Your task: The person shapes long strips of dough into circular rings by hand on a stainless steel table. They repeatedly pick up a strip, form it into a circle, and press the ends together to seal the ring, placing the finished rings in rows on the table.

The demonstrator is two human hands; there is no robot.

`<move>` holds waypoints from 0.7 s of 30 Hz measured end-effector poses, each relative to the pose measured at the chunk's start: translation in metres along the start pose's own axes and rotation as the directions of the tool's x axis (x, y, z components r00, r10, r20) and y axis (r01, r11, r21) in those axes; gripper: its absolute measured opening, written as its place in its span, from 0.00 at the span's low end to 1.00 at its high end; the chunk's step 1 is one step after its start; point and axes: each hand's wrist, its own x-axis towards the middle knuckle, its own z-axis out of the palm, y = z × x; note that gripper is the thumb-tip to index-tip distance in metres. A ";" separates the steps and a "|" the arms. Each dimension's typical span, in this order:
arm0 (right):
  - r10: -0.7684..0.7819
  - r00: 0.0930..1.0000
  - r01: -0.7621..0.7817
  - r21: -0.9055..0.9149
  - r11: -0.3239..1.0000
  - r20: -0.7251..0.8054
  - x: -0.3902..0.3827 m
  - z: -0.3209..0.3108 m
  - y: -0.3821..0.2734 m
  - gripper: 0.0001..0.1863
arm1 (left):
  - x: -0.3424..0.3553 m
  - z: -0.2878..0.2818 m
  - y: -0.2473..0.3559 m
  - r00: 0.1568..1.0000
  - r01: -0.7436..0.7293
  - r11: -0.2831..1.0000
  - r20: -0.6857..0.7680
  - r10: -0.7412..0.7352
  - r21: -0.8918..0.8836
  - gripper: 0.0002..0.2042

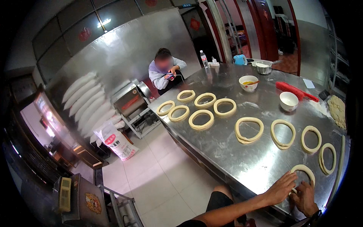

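Observation:
At the near right corner of the steel table [227,159], my left hand [281,187] grips the left side of a dough ring [306,170], its fingers curled over the dough. My right hand [304,198] holds the same ring at its near lower side, fingers bent and partly hidden. Other dough rings lie nearby: an upright oval [327,149] just beyond my hands, others [283,144] farther up, and several [201,125] toward the far left of the table.
A co-worker [155,75] at the far edge holds something small. Bowls [288,106], a red rolling tool [287,87], a bottle [204,59], a kettle [239,59] and a dough lump [336,111] sit on the table. A flour sack [117,142] and machines [83,196] stand left.

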 end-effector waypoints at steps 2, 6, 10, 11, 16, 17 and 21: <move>-0.002 0.997 0.003 -0.019 1.000 0.083 -0.003 -0.004 0.006 0.14 | 0.001 -0.001 0.002 1.000 0.003 1.000 -0.007 -0.003 -0.007 0.15; -0.124 0.982 0.144 -0.135 0.980 0.143 -0.001 -0.043 -0.019 0.33 | -0.002 -0.017 0.011 0.999 0.032 0.999 0.023 -0.032 -0.028 0.16; -0.174 0.978 0.167 0.072 0.983 0.112 -0.005 -0.102 -0.029 0.43 | 0.003 -0.019 0.012 0.998 0.045 0.995 0.056 -0.040 -0.091 0.12; -0.094 0.991 0.064 0.288 0.955 0.093 -0.006 -0.117 -0.039 0.45 | 0.004 -0.017 0.008 0.999 0.021 0.993 0.047 -0.015 -0.113 0.11; 0.262 0.938 -0.066 0.623 0.779 -0.228 0.006 -0.105 -0.037 0.53 | 0.008 -0.018 0.009 0.999 0.028 0.989 0.040 -0.023 -0.145 0.06; 0.285 0.918 -0.066 0.604 0.795 -0.275 0.006 -0.102 -0.037 0.53 | 0.008 -0.018 0.008 0.999 0.027 0.989 0.034 -0.022 -0.145 0.06; 0.259 0.931 -0.087 0.534 0.841 -0.256 0.003 -0.099 -0.045 0.50 | 0.008 -0.013 0.008 0.999 0.026 0.985 -0.037 -0.033 -0.171 0.07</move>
